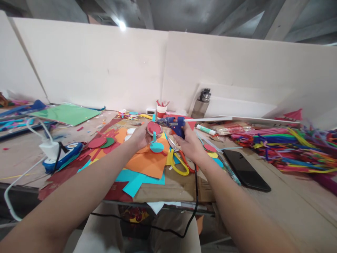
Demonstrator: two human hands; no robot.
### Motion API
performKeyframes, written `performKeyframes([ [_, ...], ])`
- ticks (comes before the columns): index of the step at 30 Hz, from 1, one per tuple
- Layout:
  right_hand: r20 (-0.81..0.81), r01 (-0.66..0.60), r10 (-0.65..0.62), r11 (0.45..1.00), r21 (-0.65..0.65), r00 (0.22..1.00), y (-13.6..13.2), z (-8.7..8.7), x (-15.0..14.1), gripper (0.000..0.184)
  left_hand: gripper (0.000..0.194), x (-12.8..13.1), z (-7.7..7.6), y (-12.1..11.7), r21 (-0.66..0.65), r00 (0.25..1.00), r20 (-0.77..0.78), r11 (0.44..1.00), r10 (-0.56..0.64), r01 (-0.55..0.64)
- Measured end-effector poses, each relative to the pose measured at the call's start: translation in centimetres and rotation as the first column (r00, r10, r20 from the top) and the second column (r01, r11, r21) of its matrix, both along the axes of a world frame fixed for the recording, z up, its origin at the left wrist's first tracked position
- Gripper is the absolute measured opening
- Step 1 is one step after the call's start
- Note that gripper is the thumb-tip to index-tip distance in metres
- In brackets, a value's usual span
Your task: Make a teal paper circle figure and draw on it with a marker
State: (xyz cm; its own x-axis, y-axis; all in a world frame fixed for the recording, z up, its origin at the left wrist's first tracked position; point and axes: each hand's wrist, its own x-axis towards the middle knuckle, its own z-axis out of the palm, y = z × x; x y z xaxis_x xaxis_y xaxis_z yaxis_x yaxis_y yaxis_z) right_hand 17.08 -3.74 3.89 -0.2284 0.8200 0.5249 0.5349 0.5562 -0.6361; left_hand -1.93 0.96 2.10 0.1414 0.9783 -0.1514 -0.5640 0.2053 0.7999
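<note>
Disc (154, 128), probably light and bendable, best taken by its rim, is grasped by the left fingers (143, 131) above the surface (23, 151), between front and back edges; the gun (179, 130) is gripped by the right fingers (179, 140).

White upright panels (92, 63) form a low partition behind a long worktable (297, 200); a vertical seam (165, 66) divides its main face, and a narrower panel (15, 66) angles forward at far left. The tabletop is pale brown, partly covered by a sheet of cardboard (168, 191), with a dark front edge. Above the partition, a grey ceiling (184, 15) is crossed by broad beams (286, 19). A bright lamp (122, 25) glows at upper left. Beneath the table, shadow obscures the floor.
</note>
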Motion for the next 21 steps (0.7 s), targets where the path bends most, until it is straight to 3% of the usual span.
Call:
performKeyframes([
  [5,0.083,0.061,-0.056,0.997,-0.055,0.995,-0.4,0.1,-0.3,0.043,0.039,0.4,0.5,-0.4,-0.034,1.000,-0.012,0.999,-0.010,0.009],
  [10,0.077,0.061,-0.057,0.997,-0.052,0.995,-0.3,-0.1,-0.3,0.043,0.034,0.7,0.5,-0.5,-0.020,0.999,0.031,1.000,-0.016,0.016],
  [21,0.067,0.075,-0.074,0.997,-0.010,0.995,0.7,-0.7,0.4,0.042,0.043,0.7,0.5,-0.7,-0.025,0.999,0.022,0.999,-0.033,0.033],
])
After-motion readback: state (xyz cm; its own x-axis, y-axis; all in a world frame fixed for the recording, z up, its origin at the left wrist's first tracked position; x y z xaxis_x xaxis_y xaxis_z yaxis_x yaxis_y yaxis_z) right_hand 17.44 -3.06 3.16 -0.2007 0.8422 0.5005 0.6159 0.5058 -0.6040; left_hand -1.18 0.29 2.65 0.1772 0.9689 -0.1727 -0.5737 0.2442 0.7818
